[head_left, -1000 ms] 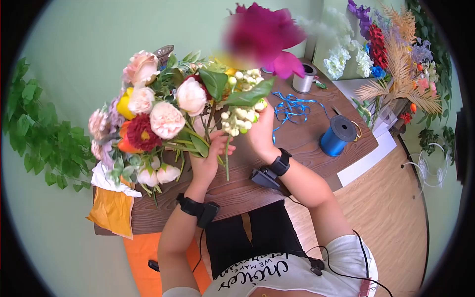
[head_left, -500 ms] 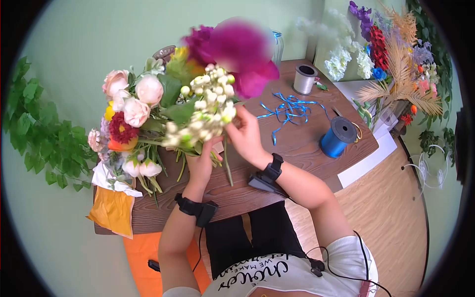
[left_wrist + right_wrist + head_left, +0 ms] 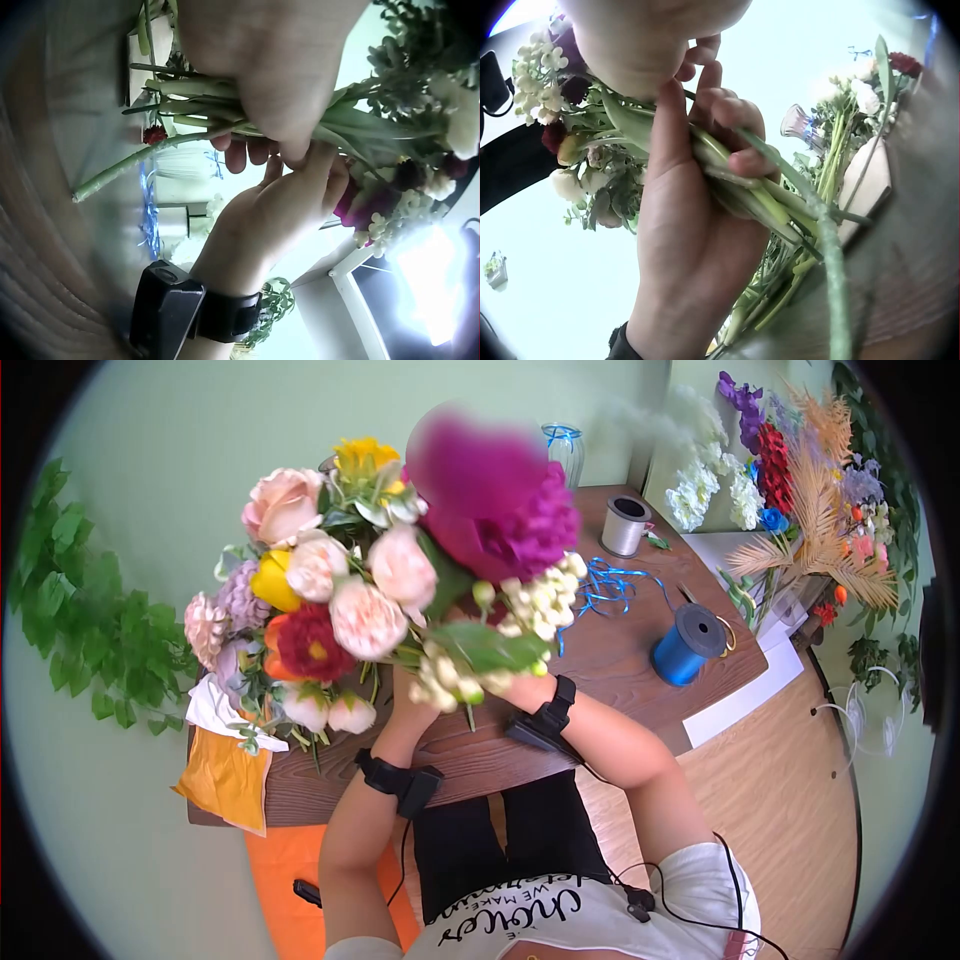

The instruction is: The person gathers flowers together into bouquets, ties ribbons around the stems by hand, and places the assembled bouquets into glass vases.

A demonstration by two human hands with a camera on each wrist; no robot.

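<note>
berries point(image 3: 548, 598) shifted rightward, my left hand point(image 3: 697, 225) curled closed round stems point(image 3: 780, 206), my right hand point(image 3: 259, 217) gripping them nearer the blooms point(image 3: 370, 615), fingers bent

Pale green walls point(image 3: 480, 395) and a light wood-patterned floor point(image 3: 745, 810) are seen around a dark wooden desk point(image 3: 620, 715); bright light point(image 3: 431, 274) is shown overhead.

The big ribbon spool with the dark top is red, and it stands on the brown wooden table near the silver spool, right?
No, the colour is wrong: in the head view, the big ribbon spool is blue. It does stand on the brown wooden table near the silver spool.
</note>
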